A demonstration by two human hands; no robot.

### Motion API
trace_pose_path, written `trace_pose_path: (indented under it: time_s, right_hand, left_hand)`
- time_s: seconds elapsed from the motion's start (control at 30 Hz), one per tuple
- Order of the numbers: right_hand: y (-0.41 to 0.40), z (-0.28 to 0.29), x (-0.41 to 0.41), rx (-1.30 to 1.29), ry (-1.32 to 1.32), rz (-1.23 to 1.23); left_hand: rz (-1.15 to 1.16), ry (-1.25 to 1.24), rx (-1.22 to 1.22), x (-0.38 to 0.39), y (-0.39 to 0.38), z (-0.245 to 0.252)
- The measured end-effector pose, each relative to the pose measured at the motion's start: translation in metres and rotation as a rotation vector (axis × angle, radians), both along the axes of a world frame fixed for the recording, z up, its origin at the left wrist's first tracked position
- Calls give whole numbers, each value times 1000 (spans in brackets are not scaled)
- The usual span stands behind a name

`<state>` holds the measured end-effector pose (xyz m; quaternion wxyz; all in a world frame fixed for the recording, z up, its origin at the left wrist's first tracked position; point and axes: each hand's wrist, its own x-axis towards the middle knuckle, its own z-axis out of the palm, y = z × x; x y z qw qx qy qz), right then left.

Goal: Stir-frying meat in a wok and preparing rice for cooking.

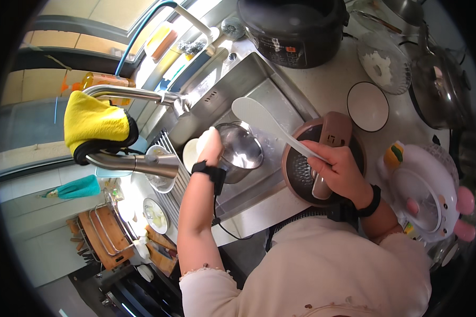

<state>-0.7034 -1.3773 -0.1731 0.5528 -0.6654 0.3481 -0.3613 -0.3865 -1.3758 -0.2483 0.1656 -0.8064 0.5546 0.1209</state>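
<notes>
My right hand (pixel 337 168) is closed around the handle of a white spoon-shaped utensil, likely a rice paddle (pixel 258 113), whose broad end reaches over the stainless-steel sink (pixel 230 202). At the left rim of a shiny metal pot (pixel 242 148) in the sink is my left hand (pixel 211 146); its fingers are curled, and glare hides what they grip. A cream-coloured round dish (pixel 190 155) lies just left of that hand. Below my right hand, a brown-rimmed round lid or vessel (pixel 287 174) with a dark inside sits at the sink's right edge.
A yellow cloth (pixel 95 121) hangs over the faucet (pixel 154 164) at left. On the right counter stand a black cooker (pixel 297 43), a white bowl (pixel 367 107), a glass bowl (pixel 400 85) and a lidded pan (pixel 440 95). A plate of food (pixel 156 216) sits left of the sink.
</notes>
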Motion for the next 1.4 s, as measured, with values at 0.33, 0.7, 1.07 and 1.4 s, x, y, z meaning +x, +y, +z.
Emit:
trace_pose_path:
  time_s: [0.33,0.7,1.07,1.4]
  right_hand:
    - [75,6,29,-200,239,-106]
    - [14,57,100,-863,676,54]
    - [-83,-8,276,-1233,953,233]
    - [-93,-24,311,-964,934,332]
  left_hand:
    - [77,606,-662,45,100,10]
    - [421,932,-893,49,169,25]
    - [692,756,-1018,36,185,41]
    - [827,711,-967,28,184,50]
